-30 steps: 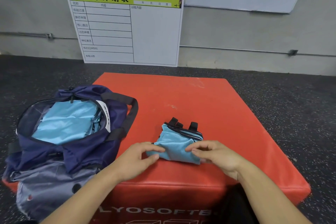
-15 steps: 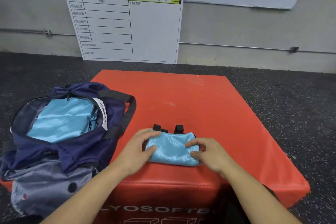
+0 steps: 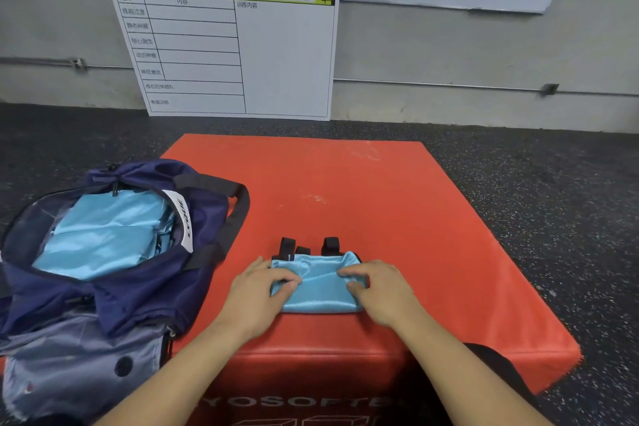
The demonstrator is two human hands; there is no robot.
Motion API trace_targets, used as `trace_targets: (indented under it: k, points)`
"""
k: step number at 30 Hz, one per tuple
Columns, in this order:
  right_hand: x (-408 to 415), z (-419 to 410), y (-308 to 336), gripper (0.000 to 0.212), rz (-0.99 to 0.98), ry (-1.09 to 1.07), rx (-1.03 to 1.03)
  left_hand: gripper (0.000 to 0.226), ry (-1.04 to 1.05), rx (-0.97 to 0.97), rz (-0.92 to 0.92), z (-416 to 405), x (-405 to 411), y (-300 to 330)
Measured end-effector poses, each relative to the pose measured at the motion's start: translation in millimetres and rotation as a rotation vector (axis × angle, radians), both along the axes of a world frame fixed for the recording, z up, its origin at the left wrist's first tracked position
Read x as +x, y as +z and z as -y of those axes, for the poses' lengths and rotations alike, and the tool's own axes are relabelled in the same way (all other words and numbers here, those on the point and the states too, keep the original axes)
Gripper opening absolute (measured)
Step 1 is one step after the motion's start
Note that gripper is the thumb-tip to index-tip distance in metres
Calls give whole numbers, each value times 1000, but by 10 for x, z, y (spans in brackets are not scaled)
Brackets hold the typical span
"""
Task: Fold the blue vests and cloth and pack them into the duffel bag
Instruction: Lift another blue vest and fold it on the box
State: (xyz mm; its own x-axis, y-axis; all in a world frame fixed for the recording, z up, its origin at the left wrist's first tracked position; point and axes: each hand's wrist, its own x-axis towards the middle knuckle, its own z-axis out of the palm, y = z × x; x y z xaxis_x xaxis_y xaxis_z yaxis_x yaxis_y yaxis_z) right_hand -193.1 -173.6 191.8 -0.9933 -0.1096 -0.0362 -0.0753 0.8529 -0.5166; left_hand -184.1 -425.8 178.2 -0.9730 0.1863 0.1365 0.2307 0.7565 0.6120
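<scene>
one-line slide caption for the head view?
Both hands hold folded light-blue mesh vest on red foam box, beside open navy duffel bag.

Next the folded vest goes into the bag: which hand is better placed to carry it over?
Left, probably. The left hand grips the vest at the end nearer the open bag, which lies to the left. The right hand holds the far end and would have to cross over.

arms: bare, no sleeves | hands: no gloves | lap: dark garment (image 3: pixel 498 367)
</scene>
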Motion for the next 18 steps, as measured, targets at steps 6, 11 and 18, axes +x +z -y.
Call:
trace_targets:
  k: [6,11,18]
  points:
    - [33,-13,129,40,24,17,-204,21,-27,155,26,-25,43,75]
    - [78,28,191,55,41,6,-504,46,-3,399,63,45,38,151]
    - [179,89,329,63,125,66,-783,56,7,566,102,219,96,297]
